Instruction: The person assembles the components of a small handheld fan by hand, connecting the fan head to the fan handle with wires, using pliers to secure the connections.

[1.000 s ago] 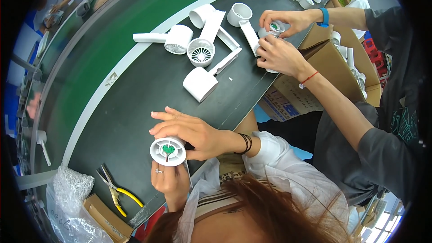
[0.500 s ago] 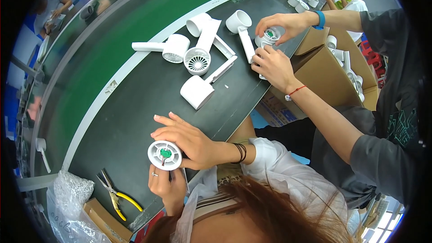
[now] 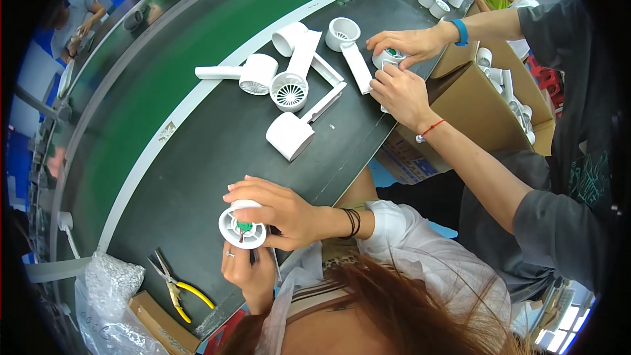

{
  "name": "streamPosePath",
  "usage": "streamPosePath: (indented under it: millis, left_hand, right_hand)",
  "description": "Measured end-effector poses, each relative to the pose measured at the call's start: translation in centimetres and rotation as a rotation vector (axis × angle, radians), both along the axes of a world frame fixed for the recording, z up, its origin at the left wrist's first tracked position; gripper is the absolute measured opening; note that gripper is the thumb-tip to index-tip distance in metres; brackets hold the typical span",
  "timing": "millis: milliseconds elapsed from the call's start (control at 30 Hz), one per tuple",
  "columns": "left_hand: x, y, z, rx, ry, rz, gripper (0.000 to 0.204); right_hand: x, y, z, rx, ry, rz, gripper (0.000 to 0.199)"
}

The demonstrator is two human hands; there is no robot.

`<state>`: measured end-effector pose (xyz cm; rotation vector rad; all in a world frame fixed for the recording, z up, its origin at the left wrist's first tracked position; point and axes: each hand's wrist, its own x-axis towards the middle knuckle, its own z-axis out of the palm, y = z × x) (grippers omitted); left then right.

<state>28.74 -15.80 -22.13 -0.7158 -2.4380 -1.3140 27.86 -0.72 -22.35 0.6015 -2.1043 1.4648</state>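
Observation:
A white round spoked housing (image 3: 229, 231) with a green piece (image 3: 244, 227) at its centre is held over the near table edge. Beneath it, my left hand (image 3: 244, 269), a ring on one finger, is closed around its lower part. From the right my right hand (image 3: 279, 210), with black bands at the wrist, grips the rim. Its thumb lies across the face beside the green piece, and its other fingers wrap the far side. A thin dark and reddish bit shows below the green piece. The handle side is mostly hidden by my fingers.
Several white cup-shaped housings with handles (image 3: 290, 135) lie ahead on the dark table (image 3: 197, 177). Yellow-handled pliers (image 3: 176, 286), a bag of small pieces (image 3: 115, 279) and a cardboard strip (image 3: 158, 322) lie left. A co-worker's hands (image 3: 404, 95) work at right, beside an open carton (image 3: 473, 105).
My right thumb has come over the face of the housing onto its middle, and the housing has tipped slightly. The co-worker's far hand has shifted over their part. The view has shifted slightly.

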Motion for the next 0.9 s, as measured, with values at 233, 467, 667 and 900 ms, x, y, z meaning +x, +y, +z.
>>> streamPosePath:
  millis: [233, 467, 667, 900]
  left_hand:
    - [0.0, -0.2, -0.7, 0.006, 0.035, -0.023, 0.023]
    - [0.0, -0.3, -0.2, 0.017, 0.017, -0.018, 0.020]
    - [-0.6, -0.2, 0.6, 0.003, 0.056, -0.058, 0.019]
    - [-1.7, 0.1, 2.2, -0.048, -0.056, -0.041, 0.017]
  right_hand:
    - [0.2, 0.0, 0.3, 0.032, 0.052, -0.013, 0.051]
    - [0.4, -0.3, 0.3, 0.016, 0.009, -0.032, 0.053]
    - [0.2, 0.0, -0.2, -0.018, -0.008, -0.032, 0.053]
    - [-0.8, 0.7, -0.2, -0.193, -0.099, 0.008, 0.050]
